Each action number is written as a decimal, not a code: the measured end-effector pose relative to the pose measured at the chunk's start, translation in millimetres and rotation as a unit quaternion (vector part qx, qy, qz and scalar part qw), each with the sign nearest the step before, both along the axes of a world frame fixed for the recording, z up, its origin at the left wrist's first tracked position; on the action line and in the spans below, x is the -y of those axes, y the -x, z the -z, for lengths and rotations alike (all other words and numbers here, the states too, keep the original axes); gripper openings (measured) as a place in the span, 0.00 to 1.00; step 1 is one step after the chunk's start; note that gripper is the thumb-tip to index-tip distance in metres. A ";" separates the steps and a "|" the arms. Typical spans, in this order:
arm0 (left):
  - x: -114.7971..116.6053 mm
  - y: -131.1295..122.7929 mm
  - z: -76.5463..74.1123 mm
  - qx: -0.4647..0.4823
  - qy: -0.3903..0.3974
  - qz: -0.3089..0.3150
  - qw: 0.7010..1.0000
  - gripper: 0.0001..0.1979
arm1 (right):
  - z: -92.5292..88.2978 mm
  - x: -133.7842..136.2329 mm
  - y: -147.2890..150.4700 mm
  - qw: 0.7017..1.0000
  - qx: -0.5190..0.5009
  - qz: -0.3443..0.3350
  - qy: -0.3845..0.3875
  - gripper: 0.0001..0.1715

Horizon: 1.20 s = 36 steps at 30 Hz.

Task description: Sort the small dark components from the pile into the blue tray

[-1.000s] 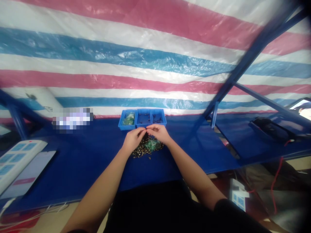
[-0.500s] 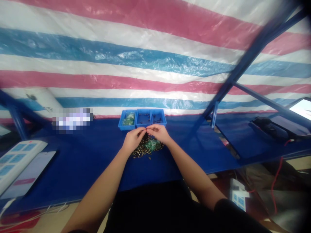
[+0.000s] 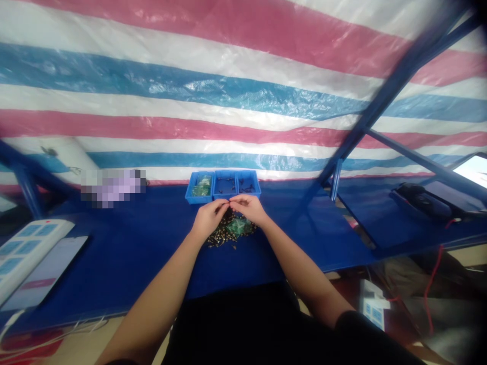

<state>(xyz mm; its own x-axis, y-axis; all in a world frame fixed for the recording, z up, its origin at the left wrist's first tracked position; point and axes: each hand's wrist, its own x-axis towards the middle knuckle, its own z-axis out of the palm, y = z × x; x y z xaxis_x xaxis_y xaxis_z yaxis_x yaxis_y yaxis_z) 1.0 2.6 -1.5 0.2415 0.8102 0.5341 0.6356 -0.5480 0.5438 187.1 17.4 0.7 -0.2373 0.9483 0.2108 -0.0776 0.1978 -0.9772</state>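
My left hand (image 3: 208,217) and my right hand (image 3: 250,208) meet fingertip to fingertip over the table, both pinched closed. Whatever they pinch is too small to make out. Under them lies a pile of small brass-and-black metal parts (image 3: 219,237), partly hidden by my hands. A crumpled green clear plastic bag (image 3: 239,226) rests on the pile's right side. Just beyond my fingers stand three blue bins in a row. Green packets (image 3: 202,186) fill the left bin (image 3: 189,195); a few small dark parts lie in the middle bin (image 3: 224,191) and the right bin (image 3: 254,178).
The blue table (image 3: 152,243) carries a white power strip (image 3: 34,248) and a phone (image 3: 49,274) at the left. A blurred-out object (image 3: 119,187) sits farther back. Blue metal posts (image 3: 350,142) rise at the right, before a striped plastic sheet (image 3: 228,91). Black gear (image 3: 418,203) lies far right.
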 end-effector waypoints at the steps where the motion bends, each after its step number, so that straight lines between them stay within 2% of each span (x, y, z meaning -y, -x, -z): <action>1: 0.1 0.1 0.0 0.000 0.002 0.000 1.000 0.13 | 0.0 -0.2 -0.1 1.000 0.000 0.000 0.000 0.21; 12: 3.7 0.3 -5.4 -0.010 0.052 0.000 0.999 0.13 | 1.3 0.2 1.1 1.000 -0.006 -0.006 0.005 0.22; 19: 4.9 -0.7 -8.0 -0.002 0.056 -0.001 0.998 0.14 | -0.9 1.7 2.2 1.000 -0.021 -0.005 -0.003 0.19; 25: 6.9 -1.8 -10.6 0.024 0.059 0.023 0.998 0.16 | 0.4 1.0 2.0 1.000 -0.018 -0.010 0.005 0.19; 36: 1.8 -0.6 -0.1 0.023 0.019 0.009 1.000 0.14 | 2.2 -0.8 -0.4 1.000 0.005 -0.002 -0.006 0.19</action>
